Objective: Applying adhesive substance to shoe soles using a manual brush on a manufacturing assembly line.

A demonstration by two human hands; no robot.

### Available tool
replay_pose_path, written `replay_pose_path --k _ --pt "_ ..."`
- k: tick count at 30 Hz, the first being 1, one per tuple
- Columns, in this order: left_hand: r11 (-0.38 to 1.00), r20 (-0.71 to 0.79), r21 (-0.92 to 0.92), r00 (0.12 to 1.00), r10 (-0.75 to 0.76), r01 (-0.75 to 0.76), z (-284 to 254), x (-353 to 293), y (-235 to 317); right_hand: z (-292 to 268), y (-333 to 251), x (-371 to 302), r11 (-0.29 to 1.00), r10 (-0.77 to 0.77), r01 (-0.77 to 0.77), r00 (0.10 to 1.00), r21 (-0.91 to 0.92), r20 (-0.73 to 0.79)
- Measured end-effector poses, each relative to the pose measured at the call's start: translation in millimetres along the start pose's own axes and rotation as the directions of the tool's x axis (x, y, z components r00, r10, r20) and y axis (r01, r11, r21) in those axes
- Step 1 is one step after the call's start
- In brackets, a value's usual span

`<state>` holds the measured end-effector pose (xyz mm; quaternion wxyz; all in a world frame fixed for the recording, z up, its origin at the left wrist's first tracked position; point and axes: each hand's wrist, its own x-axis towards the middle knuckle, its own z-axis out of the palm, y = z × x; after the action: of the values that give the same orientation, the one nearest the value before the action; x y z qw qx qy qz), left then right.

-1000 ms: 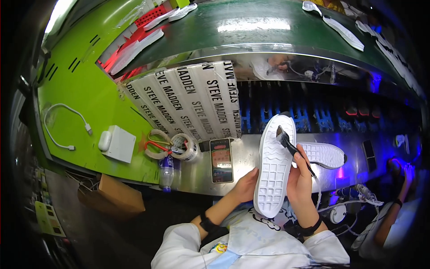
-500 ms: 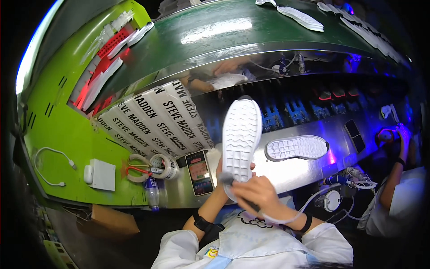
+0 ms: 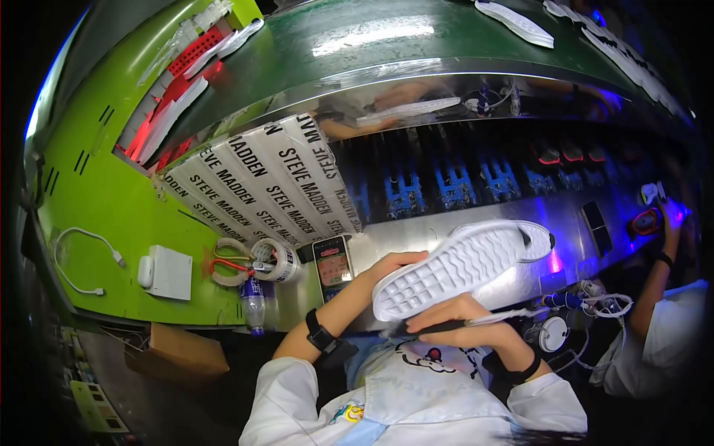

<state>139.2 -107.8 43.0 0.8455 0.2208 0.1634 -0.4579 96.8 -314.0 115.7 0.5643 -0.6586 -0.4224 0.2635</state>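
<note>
The held sole (image 3: pixel 454 267) has been tilted over toward the lying sole (image 3: pixel 538 244) — part of the latter is now hidden behind its toe end. The brush (image 3: pixel 440 326) has been shifted from the tread to beside the heel — the end farthest from the lying sole.

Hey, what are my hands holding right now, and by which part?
Left hand: the white shoe sole, by its far edge near the grid-patterned end, grip partly hidden. Right hand: the brush, by its dark handle.

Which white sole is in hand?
The white sole tilted tread toward the camera, held by the left hand. The sole partly hidden behind it lies on the metal bench; others sit farther off.
</note>
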Motion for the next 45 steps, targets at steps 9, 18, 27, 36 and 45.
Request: replay_pose_path --k 9,18,27,36,45 --pt "0.653 -0.058 0.698 0.932 -0.357 0.293 38 13 20 -26 -42 1 0.936 -0.03 0.008 0.998 -0.351 -0.057" --pt "0.928 0.574 -0.372 0.789 0.22 0.011 0 7 -14 -51 -38 -22 0.988 0.134 -0.154 0.848 0.002 -0.512" --pt "0.838 0.492 -0.492 0.718 0.492 -0.237 18 32 -51 14 2 14 0.785 -0.378 0.008 0.797 -0.619 -0.47" --pt "0.851 0.323 -0.369 0.807 0.494 -0.373 33 13 -23 16 -17 4 0.991 0.085 -0.063 0.978 0.119 -0.192" --pt "0.923 0.413 -0.09 0.829 0.377 -0.375 51 9 4 -10 -17 10 0.922 0.28 -0.159 0.903 0.352 -0.326"
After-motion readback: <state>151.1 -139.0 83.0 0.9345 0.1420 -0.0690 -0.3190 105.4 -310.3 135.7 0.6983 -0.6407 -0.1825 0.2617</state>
